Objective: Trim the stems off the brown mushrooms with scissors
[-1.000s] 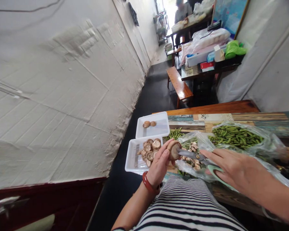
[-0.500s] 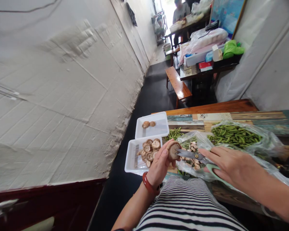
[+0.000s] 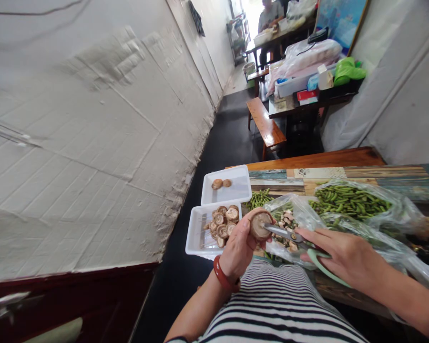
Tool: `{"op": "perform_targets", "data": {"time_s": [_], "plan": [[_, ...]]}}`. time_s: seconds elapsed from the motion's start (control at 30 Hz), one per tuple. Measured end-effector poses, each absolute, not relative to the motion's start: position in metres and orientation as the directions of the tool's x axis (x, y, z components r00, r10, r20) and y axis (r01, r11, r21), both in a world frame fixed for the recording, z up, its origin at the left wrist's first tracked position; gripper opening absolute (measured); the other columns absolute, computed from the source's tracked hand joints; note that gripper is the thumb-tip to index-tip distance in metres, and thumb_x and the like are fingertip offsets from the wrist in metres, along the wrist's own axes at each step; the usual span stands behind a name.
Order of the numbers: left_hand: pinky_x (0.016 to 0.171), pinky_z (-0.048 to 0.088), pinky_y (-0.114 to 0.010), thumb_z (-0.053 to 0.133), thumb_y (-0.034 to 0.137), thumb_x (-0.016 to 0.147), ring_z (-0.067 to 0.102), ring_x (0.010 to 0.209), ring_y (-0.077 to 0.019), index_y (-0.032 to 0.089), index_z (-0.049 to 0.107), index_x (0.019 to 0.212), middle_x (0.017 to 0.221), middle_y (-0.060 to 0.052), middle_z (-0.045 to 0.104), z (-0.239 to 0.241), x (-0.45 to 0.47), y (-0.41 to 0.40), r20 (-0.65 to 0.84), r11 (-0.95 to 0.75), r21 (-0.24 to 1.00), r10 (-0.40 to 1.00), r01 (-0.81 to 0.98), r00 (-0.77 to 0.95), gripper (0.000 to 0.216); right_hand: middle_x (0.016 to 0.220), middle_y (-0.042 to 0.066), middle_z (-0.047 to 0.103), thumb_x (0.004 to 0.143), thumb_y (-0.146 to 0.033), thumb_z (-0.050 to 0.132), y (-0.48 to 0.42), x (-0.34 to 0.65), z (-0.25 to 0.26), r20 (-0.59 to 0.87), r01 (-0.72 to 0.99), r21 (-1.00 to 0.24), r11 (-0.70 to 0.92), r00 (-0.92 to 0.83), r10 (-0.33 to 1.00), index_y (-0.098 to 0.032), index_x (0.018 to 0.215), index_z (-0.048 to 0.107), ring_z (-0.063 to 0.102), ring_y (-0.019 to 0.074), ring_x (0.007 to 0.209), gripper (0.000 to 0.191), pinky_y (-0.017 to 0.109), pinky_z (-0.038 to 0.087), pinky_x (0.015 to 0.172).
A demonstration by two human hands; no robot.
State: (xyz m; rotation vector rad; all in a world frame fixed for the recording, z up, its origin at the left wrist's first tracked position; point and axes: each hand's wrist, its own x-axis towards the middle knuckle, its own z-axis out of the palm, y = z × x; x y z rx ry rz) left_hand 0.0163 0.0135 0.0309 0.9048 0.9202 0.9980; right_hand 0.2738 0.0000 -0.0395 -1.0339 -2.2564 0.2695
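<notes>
My left hand (image 3: 240,245) grips a brown mushroom (image 3: 260,225) with its underside turned up toward me. My right hand (image 3: 338,257) holds green-handled scissors (image 3: 300,243); their metal blades touch the mushroom's underside. Just left of my hands a white tray (image 3: 196,236) holds several trimmed mushrooms (image 3: 222,224). A second white tray (image 3: 239,188) behind it holds two mushrooms (image 3: 220,183). Under the scissors a clear plastic bag (image 3: 289,228) holds cut stems and scraps.
A bag of green pods (image 3: 350,200) lies on the wooden table (image 3: 318,162), with loose pods (image 3: 259,197) beside the trays. A white wall runs along the left. A bench (image 3: 266,125) and cluttered table (image 3: 307,95) stand farther back; a person sits at the far end.
My left hand has turned the mushroom so its underside faces up more. The scissors have shifted a little lower and closer against it.
</notes>
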Motion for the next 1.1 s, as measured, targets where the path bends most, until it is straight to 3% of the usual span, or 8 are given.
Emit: {"op": "perform_targets", "data": {"time_s": [0.1, 0.3, 0.4, 0.63, 0.83, 1.1], "plan": [[0.065, 0.047, -0.026, 0.055, 0.057, 0.099, 0.063, 0.082, -0.0180, 0.016, 0.065, 0.137, 0.117, -0.016, 0.071, 0.032, 0.016, 0.013, -0.209, 0.276, 0.926, 0.943, -0.259, 0.260, 0.057, 0.113, 0.007, 0.081, 0.099, -0.026, 0.057, -0.001, 0.275, -0.037, 0.426, 0.593, -0.458, 0.662, -0.508, 0.749, -0.020, 0.131, 0.065, 0.079, 0.0167, 0.097, 0.033, 0.024, 0.062, 0.080], [0.061, 0.044, -0.024, 0.056, 0.059, 0.099, 0.065, 0.079, -0.0168, 0.017, 0.065, 0.138, 0.116, -0.015, 0.072, 0.035, 0.017, 0.013, -0.228, 0.290, 0.926, 0.940, -0.241, 0.255, 0.058, 0.093, 0.003, 0.077, 0.093, -0.015, 0.055, -0.003, 0.280, -0.012, 0.486, 0.737, -0.209, 0.643, -0.492, 0.722, -0.020, 0.135, 0.064, 0.074, 0.0168, 0.073, 0.044, 0.028, 0.058, 0.065], [0.060, 0.044, -0.023, 0.055, 0.056, 0.100, 0.065, 0.078, -0.0165, 0.017, 0.065, 0.137, 0.116, -0.015, 0.071, 0.035, 0.018, 0.013, -0.218, 0.279, 0.927, 0.944, -0.249, 0.248, 0.056, 0.087, 0.001, 0.074, 0.092, -0.014, 0.055, -0.005, 0.282, -0.002, 0.495, 0.755, -0.163, 0.636, -0.495, 0.714, -0.019, 0.134, 0.064, 0.071, 0.0161, 0.069, 0.043, 0.028, 0.056, 0.062], [0.058, 0.043, -0.022, 0.055, 0.055, 0.100, 0.064, 0.078, -0.0157, 0.017, 0.066, 0.135, 0.115, -0.015, 0.071, 0.035, 0.018, 0.013, -0.194, 0.253, 0.928, 0.955, -0.275, 0.226, 0.053, 0.100, 0.002, 0.078, 0.094, -0.026, 0.061, -0.013, 0.291, -0.003, 0.434, 0.749, -0.150, 0.646, -0.537, 0.723, -0.021, 0.137, 0.062, 0.074, 0.0153, 0.075, 0.043, 0.027, 0.057, 0.063], [0.056, 0.042, -0.022, 0.056, 0.056, 0.099, 0.065, 0.075, -0.0156, 0.016, 0.065, 0.135, 0.115, -0.015, 0.072, 0.037, 0.019, 0.012, -0.222, 0.281, 0.916, 0.950, -0.286, 0.222, 0.055, 0.088, 0.001, 0.074, 0.088, -0.016, 0.060, -0.010, 0.288, 0.001, 0.461, 0.784, -0.068, 0.617, -0.524, 0.716, -0.020, 0.137, 0.062, 0.069, 0.0170, 0.067, 0.050, 0.031, 0.054, 0.062], [0.054, 0.041, -0.021, 0.058, 0.059, 0.098, 0.065, 0.073, -0.0150, 0.015, 0.066, 0.134, 0.112, -0.016, 0.073, 0.035, 0.018, 0.009, -0.273, 0.328, 0.885, 0.940, -0.331, 0.204, 0.058, 0.096, 0.002, 0.075, 0.087, -0.015, 0.059, -0.009, 0.289, 0.002, 0.448, 0.776, -0.041, 0.629, -0.549, 0.706, -0.020, 0.143, 0.055, 0.071, 0.0182, 0.075, 0.056, 0.034, 0.053, 0.067]]}}
